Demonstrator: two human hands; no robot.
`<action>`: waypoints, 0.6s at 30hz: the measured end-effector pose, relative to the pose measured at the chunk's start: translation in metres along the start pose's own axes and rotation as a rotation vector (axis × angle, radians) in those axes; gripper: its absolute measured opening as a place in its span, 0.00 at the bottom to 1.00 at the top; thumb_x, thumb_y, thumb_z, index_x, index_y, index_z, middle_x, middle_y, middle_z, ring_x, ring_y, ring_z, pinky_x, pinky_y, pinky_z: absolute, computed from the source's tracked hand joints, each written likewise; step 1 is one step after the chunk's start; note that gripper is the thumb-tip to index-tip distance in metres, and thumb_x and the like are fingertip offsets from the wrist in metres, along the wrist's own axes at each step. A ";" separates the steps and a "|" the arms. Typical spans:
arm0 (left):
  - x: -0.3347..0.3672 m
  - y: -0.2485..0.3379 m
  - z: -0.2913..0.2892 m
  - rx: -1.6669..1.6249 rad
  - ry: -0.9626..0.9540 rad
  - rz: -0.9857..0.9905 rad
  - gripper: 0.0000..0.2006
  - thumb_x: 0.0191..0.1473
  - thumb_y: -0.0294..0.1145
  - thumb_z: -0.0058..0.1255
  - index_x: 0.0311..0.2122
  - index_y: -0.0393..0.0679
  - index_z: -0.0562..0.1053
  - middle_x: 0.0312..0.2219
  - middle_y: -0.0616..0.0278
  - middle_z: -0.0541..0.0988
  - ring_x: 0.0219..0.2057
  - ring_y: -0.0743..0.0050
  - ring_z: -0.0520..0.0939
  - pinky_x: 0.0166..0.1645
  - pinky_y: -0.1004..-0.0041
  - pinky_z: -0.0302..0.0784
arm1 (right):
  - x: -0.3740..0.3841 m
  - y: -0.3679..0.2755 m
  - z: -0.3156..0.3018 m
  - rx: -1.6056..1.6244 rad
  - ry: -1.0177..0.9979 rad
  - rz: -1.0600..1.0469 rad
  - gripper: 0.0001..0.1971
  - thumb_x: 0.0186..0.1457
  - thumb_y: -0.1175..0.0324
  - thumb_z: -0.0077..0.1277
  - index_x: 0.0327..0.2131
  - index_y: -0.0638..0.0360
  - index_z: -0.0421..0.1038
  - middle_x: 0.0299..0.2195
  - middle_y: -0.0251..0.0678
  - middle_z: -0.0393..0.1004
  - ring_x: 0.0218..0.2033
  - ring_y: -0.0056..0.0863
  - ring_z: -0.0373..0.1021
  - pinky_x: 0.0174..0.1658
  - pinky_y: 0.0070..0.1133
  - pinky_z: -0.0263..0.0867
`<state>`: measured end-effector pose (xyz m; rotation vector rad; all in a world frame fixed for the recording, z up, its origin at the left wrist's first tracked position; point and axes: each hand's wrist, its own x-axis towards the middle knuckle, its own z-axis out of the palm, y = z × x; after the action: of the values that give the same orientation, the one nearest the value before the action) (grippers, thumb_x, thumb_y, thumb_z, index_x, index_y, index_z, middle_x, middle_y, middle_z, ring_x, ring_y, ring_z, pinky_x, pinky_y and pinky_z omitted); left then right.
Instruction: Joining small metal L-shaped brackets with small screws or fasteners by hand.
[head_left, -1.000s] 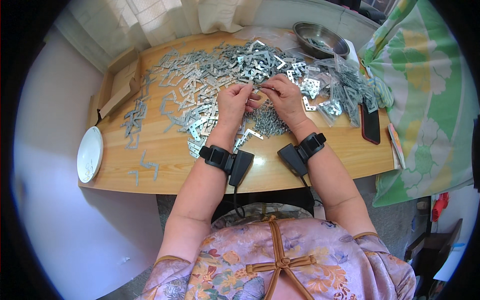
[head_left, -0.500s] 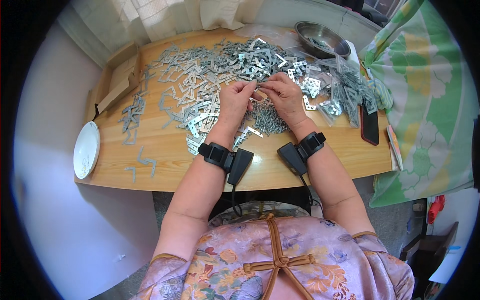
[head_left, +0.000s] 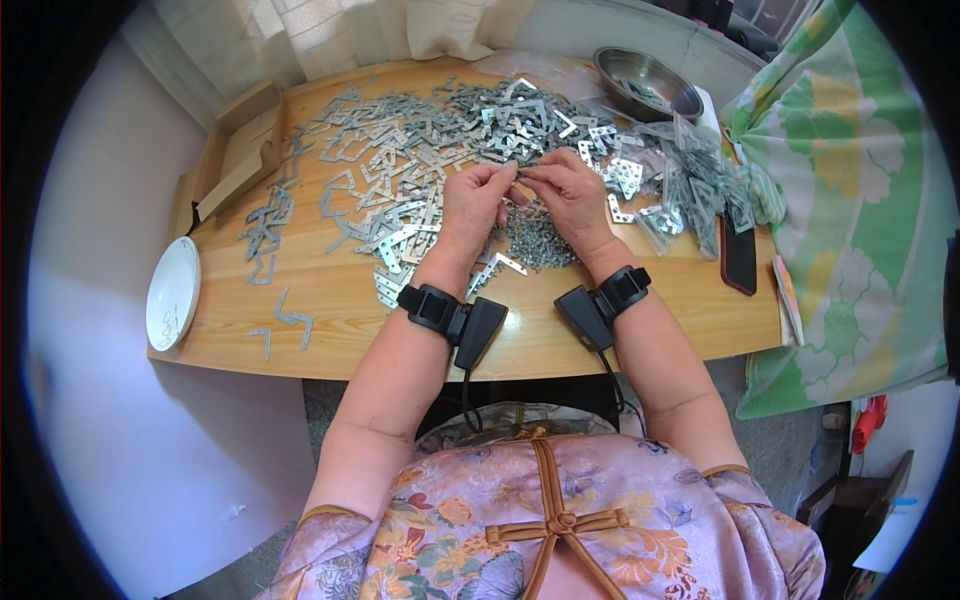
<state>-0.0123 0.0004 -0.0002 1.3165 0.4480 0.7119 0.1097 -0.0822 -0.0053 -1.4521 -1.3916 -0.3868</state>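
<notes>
My left hand [head_left: 474, 208] and my right hand [head_left: 570, 200] meet fingertip to fingertip over the middle of the table. The fingers of both are pinched closed around something small, too hidden to name. Right beneath them lies a heap of small grey screws [head_left: 540, 240]. Around and beyond my hands spreads a large pile of flat L-shaped metal corner brackets [head_left: 400, 200] with holes. A few square perforated metal plates [head_left: 625, 177] lie just right of my right hand.
Clear plastic bags of metal parts [head_left: 700, 180] lie at the right, near a dark phone [head_left: 738, 258]. A steel bowl [head_left: 648, 85] stands at the back right. On the left are an open cardboard box [head_left: 235, 150], a white plate [head_left: 172, 292] and loose brackets [head_left: 265, 235].
Both hands stay nearly in place, fingertips still together. The whole view has shifted very slightly; nothing on the table has visibly moved.
</notes>
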 end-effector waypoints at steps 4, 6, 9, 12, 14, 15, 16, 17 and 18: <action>0.000 -0.001 -0.001 -0.033 -0.027 -0.008 0.11 0.52 0.36 0.47 0.27 0.38 0.73 0.17 0.63 0.75 0.12 0.90 0.65 0.16 0.89 0.57 | 0.000 0.000 0.000 -0.001 -0.004 0.001 0.04 0.36 0.71 0.57 0.21 0.56 0.74 0.22 0.33 0.70 0.23 0.30 0.68 0.25 0.21 0.63; 0.000 -0.001 -0.001 -0.039 -0.034 -0.002 0.11 0.52 0.36 0.47 0.27 0.38 0.72 0.17 0.63 0.75 0.12 0.90 0.65 0.16 0.89 0.57 | 0.000 -0.001 0.000 0.000 -0.005 0.005 0.04 0.37 0.71 0.57 0.21 0.56 0.74 0.22 0.33 0.70 0.23 0.30 0.68 0.25 0.22 0.63; -0.001 0.000 -0.001 -0.068 -0.045 -0.026 0.10 0.52 0.35 0.47 0.26 0.39 0.72 0.17 0.64 0.74 0.12 0.90 0.65 0.16 0.89 0.56 | 0.000 -0.003 0.000 0.001 -0.005 0.025 0.04 0.37 0.71 0.57 0.21 0.56 0.74 0.22 0.33 0.70 0.24 0.30 0.68 0.25 0.22 0.63; 0.000 -0.001 -0.002 -0.122 -0.064 -0.038 0.10 0.53 0.35 0.46 0.26 0.39 0.71 0.16 0.65 0.73 0.12 0.89 0.65 0.16 0.88 0.56 | 0.000 -0.004 0.000 -0.001 0.008 0.024 0.04 0.37 0.72 0.57 0.21 0.56 0.74 0.22 0.32 0.70 0.23 0.29 0.68 0.26 0.21 0.64; 0.000 -0.001 -0.002 -0.135 -0.074 -0.033 0.10 0.53 0.35 0.46 0.25 0.40 0.71 0.16 0.66 0.72 0.12 0.89 0.65 0.16 0.88 0.55 | -0.001 -0.003 0.000 0.086 0.004 0.105 0.04 0.37 0.72 0.57 0.22 0.56 0.74 0.22 0.32 0.70 0.23 0.29 0.68 0.26 0.21 0.64; 0.000 -0.002 -0.002 -0.136 -0.072 -0.033 0.10 0.53 0.35 0.46 0.25 0.40 0.71 0.16 0.66 0.72 0.12 0.89 0.65 0.16 0.88 0.55 | -0.002 -0.003 0.000 0.086 0.003 0.105 0.04 0.37 0.72 0.57 0.22 0.56 0.74 0.22 0.32 0.70 0.23 0.29 0.68 0.26 0.21 0.64; 0.000 -0.002 -0.003 -0.125 -0.074 -0.028 0.10 0.53 0.35 0.46 0.26 0.40 0.71 0.16 0.66 0.72 0.12 0.89 0.65 0.16 0.88 0.55 | -0.002 -0.003 0.000 0.111 -0.004 0.137 0.04 0.37 0.72 0.57 0.22 0.57 0.74 0.22 0.32 0.70 0.23 0.28 0.68 0.26 0.20 0.64; 0.000 -0.003 -0.003 -0.114 -0.076 -0.023 0.10 0.53 0.34 0.46 0.26 0.40 0.71 0.16 0.67 0.72 0.12 0.89 0.65 0.16 0.89 0.55 | -0.003 -0.003 0.000 0.136 -0.011 0.170 0.04 0.37 0.72 0.57 0.22 0.57 0.74 0.22 0.32 0.69 0.24 0.28 0.68 0.26 0.20 0.64; 0.000 -0.003 -0.003 -0.113 -0.077 -0.022 0.10 0.53 0.34 0.46 0.26 0.40 0.71 0.16 0.67 0.72 0.12 0.89 0.65 0.16 0.89 0.55 | -0.003 -0.003 0.000 0.136 -0.010 0.168 0.04 0.37 0.72 0.57 0.22 0.57 0.74 0.22 0.32 0.69 0.24 0.28 0.68 0.26 0.20 0.64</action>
<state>-0.0136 0.0023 -0.0034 1.2264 0.3547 0.6571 0.1066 -0.0846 -0.0058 -1.4471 -1.2673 -0.1745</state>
